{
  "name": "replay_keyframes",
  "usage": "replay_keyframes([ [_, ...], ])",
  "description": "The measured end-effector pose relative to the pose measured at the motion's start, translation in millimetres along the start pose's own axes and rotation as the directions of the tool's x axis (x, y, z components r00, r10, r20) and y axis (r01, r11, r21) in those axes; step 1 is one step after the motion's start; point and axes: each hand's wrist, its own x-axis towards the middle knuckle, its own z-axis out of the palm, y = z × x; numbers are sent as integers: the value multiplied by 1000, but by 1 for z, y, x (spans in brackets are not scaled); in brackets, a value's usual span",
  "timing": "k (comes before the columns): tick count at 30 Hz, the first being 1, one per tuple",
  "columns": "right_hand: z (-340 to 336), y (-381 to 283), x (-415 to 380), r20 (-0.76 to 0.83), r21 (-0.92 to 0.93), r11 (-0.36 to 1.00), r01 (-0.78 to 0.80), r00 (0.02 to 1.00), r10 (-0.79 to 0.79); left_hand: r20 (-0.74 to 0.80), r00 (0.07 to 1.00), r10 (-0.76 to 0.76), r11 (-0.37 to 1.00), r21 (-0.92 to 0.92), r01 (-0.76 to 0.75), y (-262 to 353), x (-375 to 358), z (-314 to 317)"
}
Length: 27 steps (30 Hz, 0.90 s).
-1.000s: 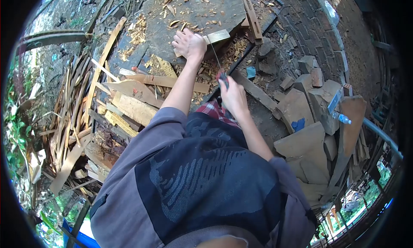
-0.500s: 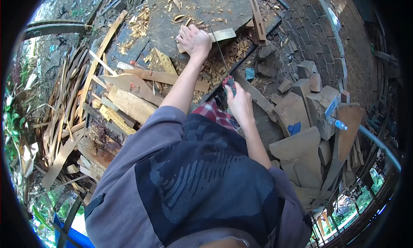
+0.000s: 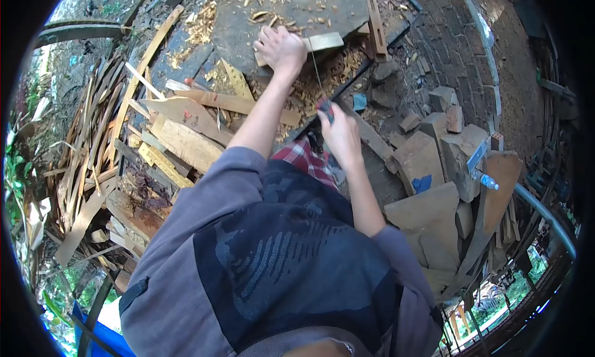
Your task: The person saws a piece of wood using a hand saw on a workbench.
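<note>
My left hand (image 3: 282,47) presses down on a short pale wooden piece (image 3: 322,42) that lies on a grey stone slab (image 3: 297,7). My right hand (image 3: 338,131) grips the dark handle of a thin-bladed handsaw (image 3: 319,84). The blade runs up from the handle to the wooden piece, just right of my left hand. Wood chips and shavings (image 3: 322,78) lie around the cut and on the slab.
A heap of split planks and offcuts (image 3: 180,134) lies to the left, with long thin slats (image 3: 87,146) beyond it. Broken bricks and flat stone pieces (image 3: 434,165) are piled to the right. A plastic bottle (image 3: 486,180) rests on them. Brick paving (image 3: 446,35) runs at upper right.
My right hand pulled the saw back toward me, then pushed it forward again. My left hand stayed on the wooden piece. The view shifted slightly.
</note>
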Motion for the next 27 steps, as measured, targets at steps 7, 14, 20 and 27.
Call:
replay_keyframes([
  [7,7,16,6,56,-2,993,-121,991,121,9,1000,14,999,43,-14,3,-7,-5],
  [14,-9,5,-8,23,4,992,-122,992,122,25,1000,8,998,54,-10,3,-1,-6],
  [20,-9,0,-26,-74,-59,994,-95,993,91,14,1000,19,997,70,-20,4,-3,-6],
  [27,-2,-20,13,-35,-54,995,-89,996,88,1,1000,3,999,44,-3,4,-2,-7],
])
